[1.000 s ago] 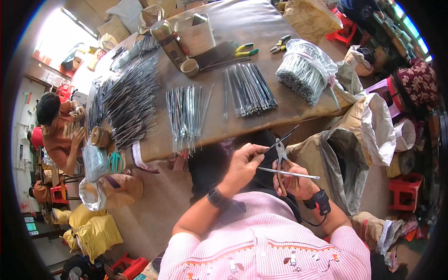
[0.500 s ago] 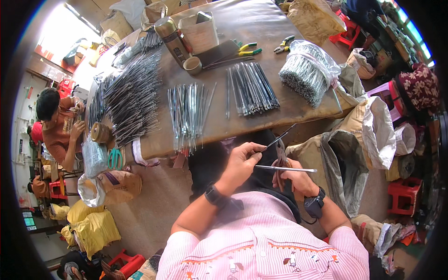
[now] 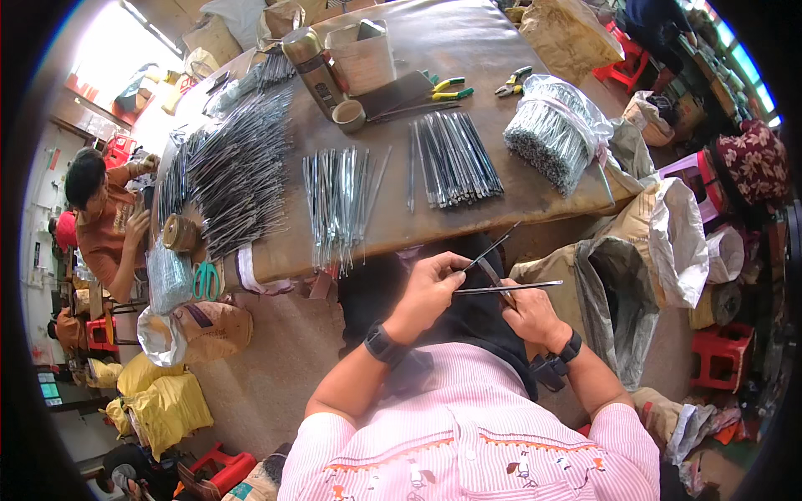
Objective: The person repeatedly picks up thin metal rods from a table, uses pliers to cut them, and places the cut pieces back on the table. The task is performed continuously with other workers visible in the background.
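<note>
Left hand: the left hand (image 3: 430, 288) is closed in a pinch on a thin dark rod (image 3: 493, 248), which slants up and to the right from the fingertips, over the lap and just below the table (image 3: 501, 188) edge.
Right hand: the right hand (image 3: 528, 313) is closed around a second metal rod (image 3: 508, 288) that lies nearly level; what looks like a small plier-like tool is partly hidden in the same grip, and its jaws cannot be made out.
Work position: both rods meet between the two hands, off the table, with nothing beneath them but dark cloth.
Nearby stock: a fan of loose grey rods (image 3: 342, 200) and a row of dark rods (image 3: 455, 159) lie on the table near its front edge; a wrapped bundle (image 3: 555, 134) lies to the right.
Risk, slip: the pinch is light, so a twist of the tool could probably pull the thin rod free and drop it to the floor.
Risk, injury: the rod ends point toward the fingers; a sudden release could jab them.
Risk, stock: the grey fan overhangs the edge and a nudge from the hands rising could spill it.
</note>
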Demonstrator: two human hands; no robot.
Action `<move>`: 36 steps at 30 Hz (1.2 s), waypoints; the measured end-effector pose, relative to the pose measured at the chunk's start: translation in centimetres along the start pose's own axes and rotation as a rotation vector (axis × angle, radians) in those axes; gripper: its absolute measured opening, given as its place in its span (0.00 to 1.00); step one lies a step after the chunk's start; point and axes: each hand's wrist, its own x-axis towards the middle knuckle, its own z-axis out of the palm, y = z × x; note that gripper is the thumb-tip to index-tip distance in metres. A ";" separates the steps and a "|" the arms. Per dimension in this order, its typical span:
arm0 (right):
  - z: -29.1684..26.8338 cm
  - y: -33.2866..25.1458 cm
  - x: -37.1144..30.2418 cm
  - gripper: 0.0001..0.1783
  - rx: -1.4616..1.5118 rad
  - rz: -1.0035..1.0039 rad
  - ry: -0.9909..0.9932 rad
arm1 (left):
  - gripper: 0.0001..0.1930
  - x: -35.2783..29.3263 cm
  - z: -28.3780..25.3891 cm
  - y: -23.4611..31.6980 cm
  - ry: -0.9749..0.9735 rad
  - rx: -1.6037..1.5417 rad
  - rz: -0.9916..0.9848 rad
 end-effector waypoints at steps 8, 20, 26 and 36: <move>-0.5 -0.5 0.6 0.17 0.458 0.108 -0.107 | 0.11 0.0 0.3 0.0 0.011 0.022 0.016; -0.3 -0.7 1.4 0.11 0.325 0.026 -0.031 | 0.10 0.2 0.3 0.5 0.016 0.072 0.021; 0.1 -0.4 1.2 0.13 0.115 0.098 -0.010 | 0.11 -0.4 0.6 1.8 0.013 0.152 -0.025; -0.4 -1.0 1.2 0.12 0.075 0.088 0.083 | 0.14 -0.9 0.2 1.5 0.101 0.546 0.255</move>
